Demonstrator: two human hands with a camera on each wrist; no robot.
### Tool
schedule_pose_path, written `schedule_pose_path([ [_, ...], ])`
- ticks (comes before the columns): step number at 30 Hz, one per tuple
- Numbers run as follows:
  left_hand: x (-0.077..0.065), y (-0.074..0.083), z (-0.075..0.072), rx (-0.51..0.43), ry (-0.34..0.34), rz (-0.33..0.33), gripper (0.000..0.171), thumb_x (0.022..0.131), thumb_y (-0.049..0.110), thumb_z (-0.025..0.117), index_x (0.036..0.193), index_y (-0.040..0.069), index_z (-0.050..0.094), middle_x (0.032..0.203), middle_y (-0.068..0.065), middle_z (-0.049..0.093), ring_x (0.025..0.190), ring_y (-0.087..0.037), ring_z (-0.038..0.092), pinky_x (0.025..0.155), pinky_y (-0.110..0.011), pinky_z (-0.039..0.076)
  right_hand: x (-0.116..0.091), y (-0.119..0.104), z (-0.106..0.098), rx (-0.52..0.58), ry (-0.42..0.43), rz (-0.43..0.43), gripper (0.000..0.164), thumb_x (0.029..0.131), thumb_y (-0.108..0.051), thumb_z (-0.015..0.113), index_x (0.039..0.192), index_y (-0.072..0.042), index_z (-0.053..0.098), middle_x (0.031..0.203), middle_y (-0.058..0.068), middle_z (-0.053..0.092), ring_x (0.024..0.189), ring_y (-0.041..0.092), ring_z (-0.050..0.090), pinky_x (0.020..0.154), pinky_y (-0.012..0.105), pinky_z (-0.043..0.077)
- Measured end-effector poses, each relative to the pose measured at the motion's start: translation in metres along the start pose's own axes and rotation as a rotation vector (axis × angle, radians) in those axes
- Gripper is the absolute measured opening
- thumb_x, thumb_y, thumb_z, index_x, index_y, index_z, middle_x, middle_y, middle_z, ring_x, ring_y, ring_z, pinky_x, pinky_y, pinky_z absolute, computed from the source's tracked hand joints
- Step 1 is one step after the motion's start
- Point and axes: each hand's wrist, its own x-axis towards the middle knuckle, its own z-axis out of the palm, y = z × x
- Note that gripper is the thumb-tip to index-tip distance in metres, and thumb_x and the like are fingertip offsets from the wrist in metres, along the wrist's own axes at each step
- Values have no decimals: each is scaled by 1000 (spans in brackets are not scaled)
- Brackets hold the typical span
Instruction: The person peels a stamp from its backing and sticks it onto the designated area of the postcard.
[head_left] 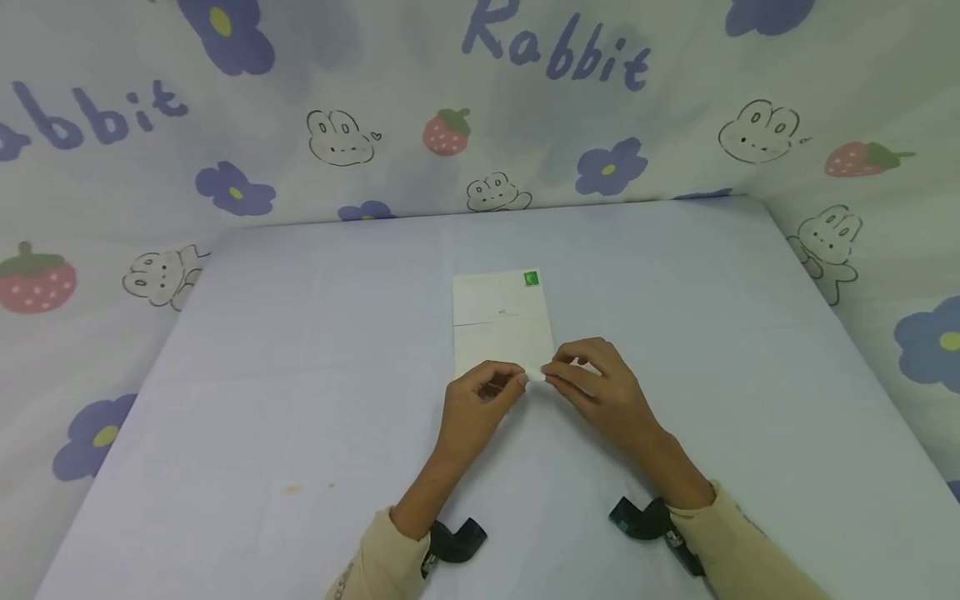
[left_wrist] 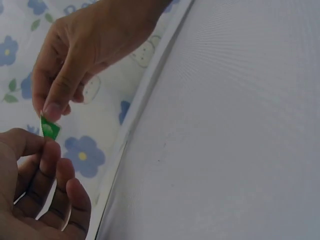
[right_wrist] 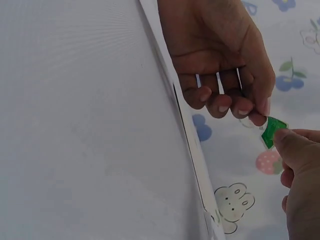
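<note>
Between my two hands is a small green stamp (left_wrist: 50, 129); its pale back (head_left: 536, 375) faces the head camera. My left hand (head_left: 472, 408) pinches one end between thumb and forefinger, its other fingers loosely curled. At the opposite end, the thumb and forefinger of my right hand (head_left: 603, 392) pinch it. The right wrist view also shows the stamp (right_wrist: 272, 131) bent slightly between the fingertips. Just beyond the hands, a white envelope (head_left: 498, 300) lies flat on the table. Another green stamp (head_left: 531, 278) is at its far right corner. The hands overlap the envelope's near edge in the head view.
The table (head_left: 300, 317) has a plain white cover, with faint brownish stains (head_left: 292, 489) at the front left. Behind and beside it hangs a cloth (head_left: 405, 83) printed with rabbits, flowers and strawberries. A black camera mount (head_left: 457, 540) sits at the left wrist, another (head_left: 641, 518) at the right.
</note>
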Motion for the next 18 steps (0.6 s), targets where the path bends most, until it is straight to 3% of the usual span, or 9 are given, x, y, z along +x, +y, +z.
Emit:
schedule_pose_path([
  [3,0,0,1,1,-4,19,12,96,27,70,101,17,75,93,10,70,84,-12,65,73,-31,55,-2,-1,0,44,32,84,7,89,-4,76,96,-3,76,100,9,66,88,23,61,78,24,50],
  [7,1,0,-1,18,1,64,11,97,28,69,101,19,75,95,11,70,86,-10,65,73,-31,55,-5,-2,2,128,46,290,23,78,9,81,96,-5,76,101,6,66,94,22,63,85,18,49],
  [11,6,-4,-7,77,37,130,10,97,24,69,101,17,75,92,10,68,84,-9,63,71,-28,55,-6,0,4,120,39,455,18,82,6,79,93,-8,75,98,3,67,90,19,63,80,22,49],
  [18,19,-18,-23,171,140,186,7,94,12,72,100,12,75,88,6,67,80,-9,61,69,-26,53,9,-9,1,127,51,625,8,86,8,74,91,2,73,93,13,66,84,25,59,74,35,48],
])
